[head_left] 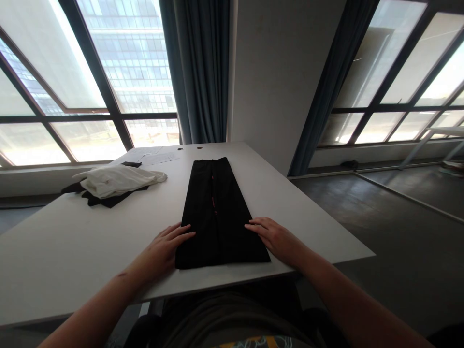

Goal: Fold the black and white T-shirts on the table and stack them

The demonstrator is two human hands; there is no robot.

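Left hand (163, 251) and right hand (275, 239) lie open, gripping nothing, fingertips touching opposite edges of a folded black garment (213, 217) on a white table (72, 246).

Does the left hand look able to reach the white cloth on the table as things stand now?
Probably yes. The left hand lies flat beside the folded black garment, which is on its other side, and nothing shows on the tabletop between the hand and the white cloth.

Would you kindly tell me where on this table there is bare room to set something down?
Bare tabletop lies between the left hand and the white cloth. A second strip runs right of the black garment, beyond the right hand. It is crowded around the cloth, dark fabric and papers.
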